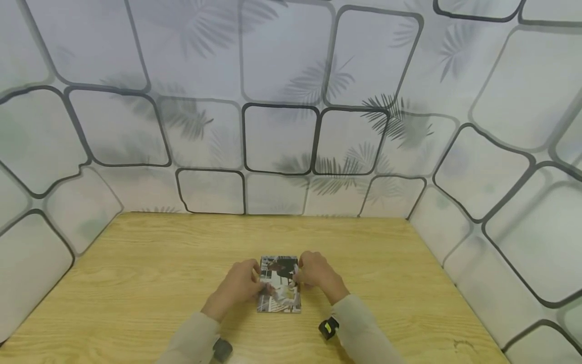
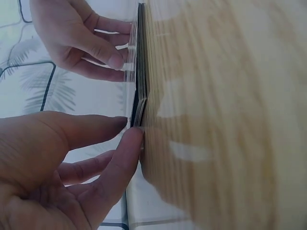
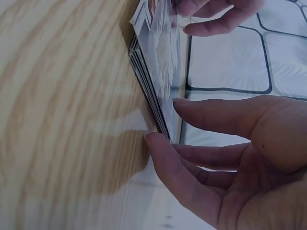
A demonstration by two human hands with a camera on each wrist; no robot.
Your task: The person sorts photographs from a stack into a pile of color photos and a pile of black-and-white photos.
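Note:
A small stack of photo cards (image 1: 283,302) lies on the wooden table, its top card printed with a mostly black-and-white picture. Several thin layers show along the stack's side (image 3: 146,88) in the right wrist view. My left hand (image 1: 239,279) pinches the stack's left edge between thumb and index finger; in the left wrist view those fingertips (image 2: 136,136) meet at one corner. At the opposite edge my right hand (image 1: 318,273) holds the stack, thumb (image 3: 184,108) on the picture side and index finger low by the table.
The wooden table (image 1: 182,247) stretches out around both hands. Patterned white cloth or panels (image 1: 279,139) with dark outlines and leaf prints stand behind it and at both sides. A dark wrist camera (image 1: 328,328) hangs under the right sleeve.

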